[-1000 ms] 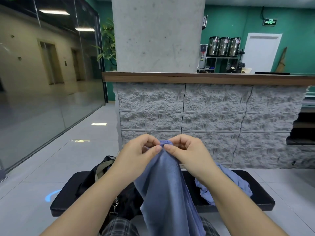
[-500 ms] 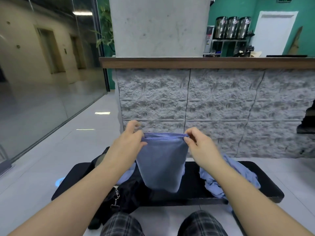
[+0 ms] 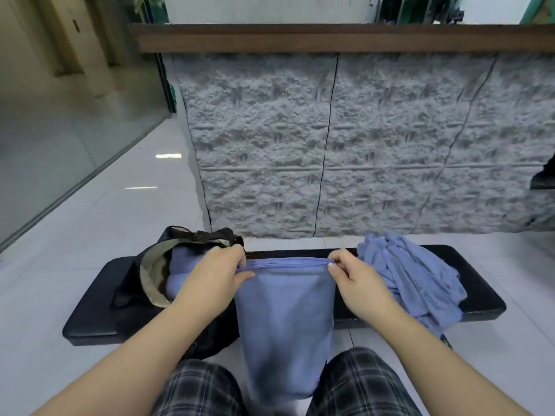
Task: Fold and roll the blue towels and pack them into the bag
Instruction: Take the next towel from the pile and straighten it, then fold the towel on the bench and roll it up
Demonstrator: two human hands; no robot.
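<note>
A folded blue towel (image 3: 285, 319) hangs in front of me over the near edge of the black bench (image 3: 480, 283), its lower end between my knees. My left hand (image 3: 216, 274) pinches its top left corner and my right hand (image 3: 354, 277) pinches its top right corner, stretching the top edge taut. A black bag (image 3: 150, 274) lies open on the left of the bench with blue towels (image 3: 180, 265) inside it. A loose pile of blue towels (image 3: 411, 277) lies on the right of the bench.
A grey textured stone wall (image 3: 360, 145) with a wooden ledge (image 3: 330, 37) rises just behind the bench. Glossy pale floor tiles (image 3: 105, 220) spread to the left toward a glass partition (image 3: 60, 115). My plaid-clad knees (image 3: 360, 385) are below the towel.
My hands moved apart from a joined pinch, spreading the towel's top edge wide, then came down toward the bench. The camera tilted down.
</note>
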